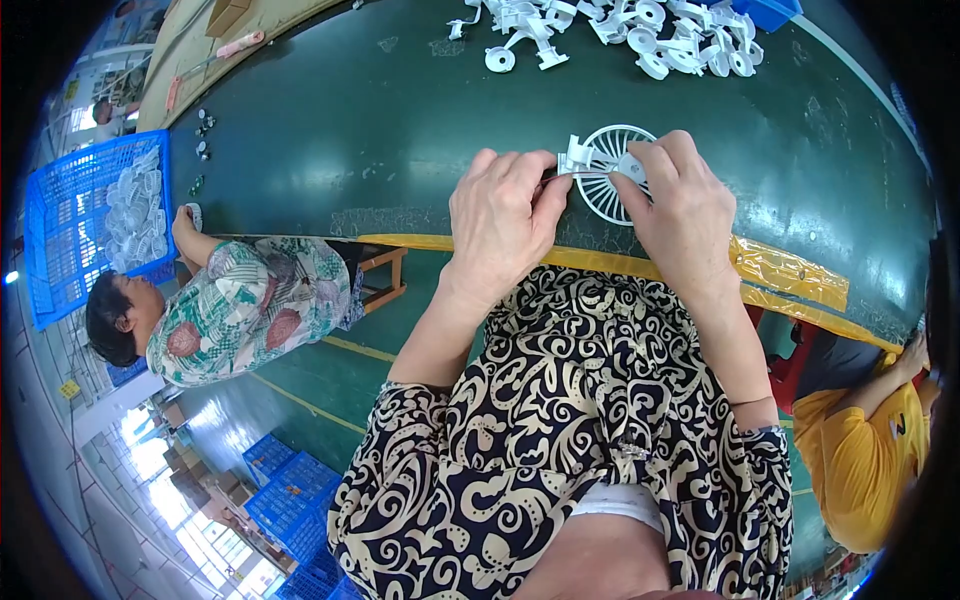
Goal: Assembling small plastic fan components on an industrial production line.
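Note:
Just above the table's near edge, my two hands work on a round white plastic grille (600, 197) with thin spokes. A white plastic clip-shaped bracket (575, 156) lies across the grille's left side. My left hand (503, 215) has its thumb and fingers closed at the bracket's left end. On the grille's right side, my right hand (684, 205) is closed, thumb and fingertips pressing near the round end of the bracket. A thin dark line, perhaps a wire, runs between the two thumbs. My fingers partly cover both pieces.
White plastic brackets (680, 45) are heaped at the table's far side, near a blue bin (768, 12). Small metal parts (204, 125) lie at the left. Yellow tape (790, 275) lines the near edge. One person sits left by a blue crate (70, 225), another at right.

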Motion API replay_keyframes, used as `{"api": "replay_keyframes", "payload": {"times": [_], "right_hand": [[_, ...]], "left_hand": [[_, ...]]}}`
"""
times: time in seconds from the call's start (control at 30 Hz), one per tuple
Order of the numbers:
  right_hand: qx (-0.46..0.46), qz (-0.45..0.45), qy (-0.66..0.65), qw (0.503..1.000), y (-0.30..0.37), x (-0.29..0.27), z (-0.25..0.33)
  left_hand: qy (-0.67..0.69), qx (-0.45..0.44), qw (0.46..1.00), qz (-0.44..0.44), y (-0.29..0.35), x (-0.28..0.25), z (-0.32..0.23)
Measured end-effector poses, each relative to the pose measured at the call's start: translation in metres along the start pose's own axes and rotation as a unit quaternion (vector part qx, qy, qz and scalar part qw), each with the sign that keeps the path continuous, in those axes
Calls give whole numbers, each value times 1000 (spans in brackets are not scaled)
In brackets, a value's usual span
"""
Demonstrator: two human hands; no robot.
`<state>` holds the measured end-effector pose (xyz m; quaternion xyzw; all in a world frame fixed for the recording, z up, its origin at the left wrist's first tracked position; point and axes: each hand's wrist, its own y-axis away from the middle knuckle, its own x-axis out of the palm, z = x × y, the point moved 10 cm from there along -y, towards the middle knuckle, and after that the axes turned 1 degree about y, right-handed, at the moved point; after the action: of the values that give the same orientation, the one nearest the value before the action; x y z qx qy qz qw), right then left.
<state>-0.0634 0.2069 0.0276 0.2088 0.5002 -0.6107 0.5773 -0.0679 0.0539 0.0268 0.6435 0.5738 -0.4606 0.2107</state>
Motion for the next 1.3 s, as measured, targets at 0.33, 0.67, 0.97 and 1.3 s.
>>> {"api": "replay_keyframes", "payload": {"times": [0.33,0.67,0.97,1.3], "right_hand": [[-47,9,-66,997,-3,-2,-3],[-78,102,28,991,-12,16,14],[-62,65,12,996,-17,1,19],[-25,80,-94,992,23,-30,-11]], "left_hand": [[118,-72,990,7,1,7,23],[128,-96,986,54,-2,18,31],[120,-104,987,11,-19,17,15],[188,-33,981,19,-20,16,5]]}}
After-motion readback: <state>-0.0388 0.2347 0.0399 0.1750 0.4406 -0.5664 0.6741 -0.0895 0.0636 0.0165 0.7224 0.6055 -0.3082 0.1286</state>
